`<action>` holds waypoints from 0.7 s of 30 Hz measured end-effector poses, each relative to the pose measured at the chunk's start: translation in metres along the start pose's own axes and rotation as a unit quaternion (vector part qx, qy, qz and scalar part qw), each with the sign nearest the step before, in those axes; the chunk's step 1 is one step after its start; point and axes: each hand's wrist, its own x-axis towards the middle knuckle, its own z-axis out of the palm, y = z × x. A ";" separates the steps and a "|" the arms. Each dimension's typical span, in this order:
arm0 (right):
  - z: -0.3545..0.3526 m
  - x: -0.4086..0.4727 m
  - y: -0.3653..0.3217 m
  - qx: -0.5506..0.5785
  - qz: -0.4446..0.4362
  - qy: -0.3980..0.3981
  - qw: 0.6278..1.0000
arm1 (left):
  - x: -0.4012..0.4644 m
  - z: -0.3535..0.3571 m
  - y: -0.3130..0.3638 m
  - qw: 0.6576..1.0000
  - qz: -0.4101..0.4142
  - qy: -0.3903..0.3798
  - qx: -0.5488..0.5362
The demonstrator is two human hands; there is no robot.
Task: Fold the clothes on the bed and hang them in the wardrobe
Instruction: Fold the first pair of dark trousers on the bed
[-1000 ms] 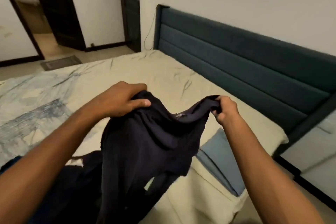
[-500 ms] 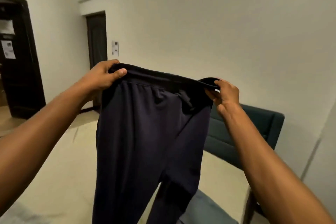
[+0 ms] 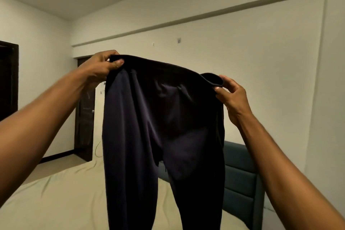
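The trousers (image 3: 149,127) hang above the bed (image 3: 61,198), held at the waistband's left end by the left hand (image 3: 99,70) and its right end by the right hand (image 3: 231,97), with the headboard (image 3: 242,179) behind at the bed's right edge.

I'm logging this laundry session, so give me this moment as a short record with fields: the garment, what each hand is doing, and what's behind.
garment: dark navy trousers, held up by the waistband, legs hanging down
left hand: grips the waistband's left end
right hand: pinches the waistband's right end
below: bed with cream sheet
behind: teal headboard, pale wall, dark door
fold: not yet begun
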 end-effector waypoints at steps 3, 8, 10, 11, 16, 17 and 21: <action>-0.010 0.018 -0.014 -0.062 -0.023 0.068 0.995 | 0.003 0.004 0.007 0.998 0.022 -0.057 0.015; -0.030 0.037 -0.027 -0.233 -0.066 0.111 0.964 | 0.006 0.008 0.005 0.966 -0.005 -0.218 0.137; -0.037 0.036 -0.026 -0.187 -0.076 0.070 0.977 | 0.005 0.013 0.003 0.963 -0.022 -0.235 0.131; -0.041 0.033 -0.026 -0.144 -0.076 0.049 0.985 | 0.004 0.017 0.001 0.965 -0.021 -0.230 0.123; -0.054 0.021 -0.034 -0.068 -0.065 -0.081 0.992 | 0.012 0.032 -0.013 0.978 -0.011 -0.169 0.122; -0.057 0.020 -0.036 -0.086 -0.066 -0.108 0.988 | 0.014 0.035 -0.013 0.978 -0.008 -0.160 0.131; -0.073 0.012 -0.041 -0.140 -0.042 -0.189 0.971 | 0.019 0.044 -0.008 0.979 0.016 -0.117 0.163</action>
